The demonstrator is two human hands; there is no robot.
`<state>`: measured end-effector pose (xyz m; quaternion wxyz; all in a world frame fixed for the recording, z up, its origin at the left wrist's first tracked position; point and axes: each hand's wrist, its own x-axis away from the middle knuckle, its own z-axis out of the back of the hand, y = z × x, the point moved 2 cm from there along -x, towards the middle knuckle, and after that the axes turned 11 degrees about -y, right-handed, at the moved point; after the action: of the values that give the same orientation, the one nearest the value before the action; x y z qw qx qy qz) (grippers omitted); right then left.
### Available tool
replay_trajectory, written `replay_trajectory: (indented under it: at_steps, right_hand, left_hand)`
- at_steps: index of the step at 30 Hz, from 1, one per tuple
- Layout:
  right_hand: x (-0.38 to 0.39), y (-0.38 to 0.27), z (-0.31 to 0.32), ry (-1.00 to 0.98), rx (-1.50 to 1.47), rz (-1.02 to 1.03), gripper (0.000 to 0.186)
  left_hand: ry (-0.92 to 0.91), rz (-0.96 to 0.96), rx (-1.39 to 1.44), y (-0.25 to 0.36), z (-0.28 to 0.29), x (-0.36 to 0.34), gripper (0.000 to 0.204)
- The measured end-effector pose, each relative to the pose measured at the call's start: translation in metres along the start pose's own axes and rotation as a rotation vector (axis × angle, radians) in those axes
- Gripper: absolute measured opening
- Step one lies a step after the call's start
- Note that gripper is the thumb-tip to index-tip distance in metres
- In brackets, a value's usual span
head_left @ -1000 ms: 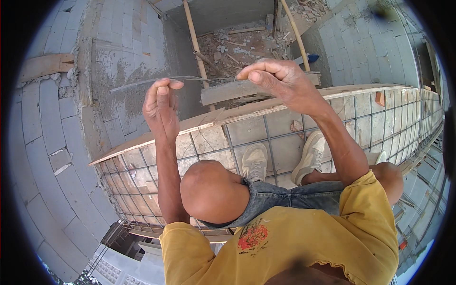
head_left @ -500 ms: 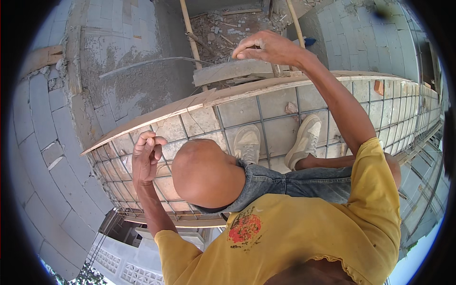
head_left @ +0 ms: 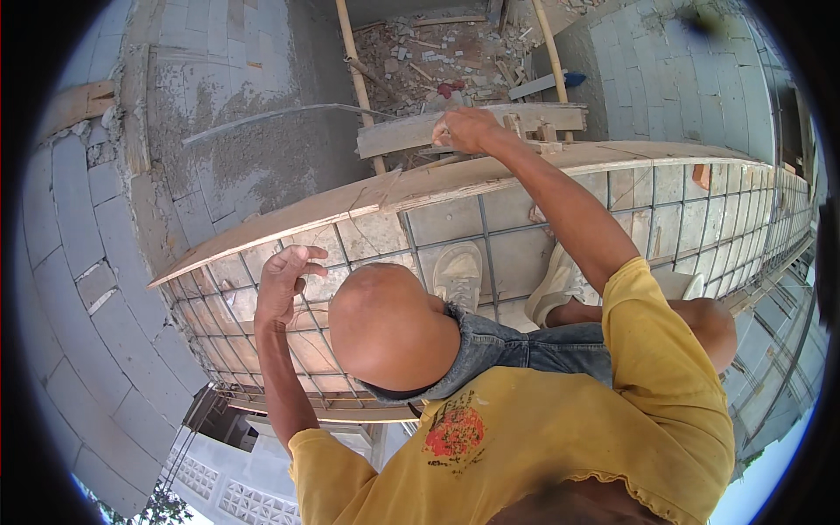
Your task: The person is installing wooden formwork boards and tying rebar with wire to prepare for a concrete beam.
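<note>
Two bare hands work on either side of a long plywood board (head_left: 420,189) at a building site, their owner crouched in a yellow shirt (head_left: 560,420) and denim shorts (head_left: 560,352). On the board's near side, the left hand (head_left: 284,278) hovers above a grid of steel bars (head_left: 487,249), fingers loosely bent toward the board; whether they pinch anything cannot be told. The right hand (head_left: 464,131) reaches past the board's far edge, its fingers curled in front of a grey plank (head_left: 394,136); whether they close on anything, or touch the plank, is likewise unclear. The grid runs the board's whole visible length, close along its near side, and a pair of pale shoes (head_left: 458,273) is planted within it. A reddish brick piece (head_left: 701,176) sits just inside the board's near edge, toward its right end. Beyond the board, two bamboo poles (head_left: 358,87) rise beside the plank, with rubble (head_left: 411,66) scattered farther off. A block wall (head_left: 87,350) stands off the board's left end.
</note>
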<state>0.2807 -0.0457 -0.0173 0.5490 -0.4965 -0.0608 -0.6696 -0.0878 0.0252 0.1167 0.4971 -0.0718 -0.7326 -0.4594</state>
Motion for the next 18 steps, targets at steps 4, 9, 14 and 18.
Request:
replay_trajectory:
  at_steps: [4, 9, 14, 18]
  right_hand:
    - [-0.012, -0.004, -0.009, 0.089, 0.017, -0.128, 0.025]
    - [-0.024, -0.009, -0.029, -0.003, 0.282, -0.208, 0.023]
    - [-0.045, -0.015, -0.038, -0.04, 0.406, -0.114, 0.02]
    - [-0.063, -0.006, -0.047, -0.134, 0.519, -0.051, 0.02]
  left_hand:
    - [0.275, -0.326, -0.482, 0.024, -0.027, -0.029, 0.027]
    - [0.518, -0.349, -0.978, 0.008, -0.019, -0.093, 0.024]
    - [0.936, -0.418, -0.714, -0.026, -0.007, -0.129, 0.022]
    - [0.951, -0.301, -0.625, -0.03, -0.004, -0.139, 0.025]
